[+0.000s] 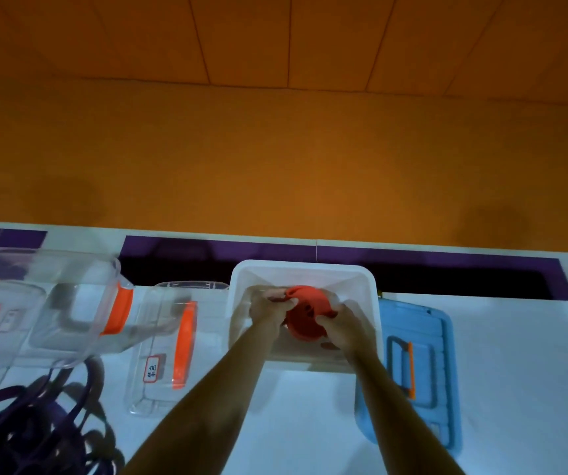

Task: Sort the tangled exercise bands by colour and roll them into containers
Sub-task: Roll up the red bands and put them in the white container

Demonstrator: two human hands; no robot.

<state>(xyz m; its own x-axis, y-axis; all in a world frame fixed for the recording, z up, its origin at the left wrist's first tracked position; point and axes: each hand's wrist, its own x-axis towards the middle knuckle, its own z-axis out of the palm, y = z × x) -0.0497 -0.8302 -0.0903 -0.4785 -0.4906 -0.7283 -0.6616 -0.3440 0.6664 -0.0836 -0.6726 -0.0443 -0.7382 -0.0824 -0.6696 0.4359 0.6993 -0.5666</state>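
A rolled red exercise band (304, 317) sits inside the white container (241, 282) at the middle of the table. My left hand (267, 308) grips the roll's left edge, fingers curled over it. My right hand (342, 329) holds its right side from below. Both hands reach down inside the container. A tangle of dark purple bands (35, 426) lies on the table at the lower left, partly under a clear container.
A clear container (46, 303) with an orange handle stands at the left. A clear lid (162, 344) with an orange handle and a label lies beside it. A blue lid (416, 368) lies right of the white container. An orange wall rises behind the table.
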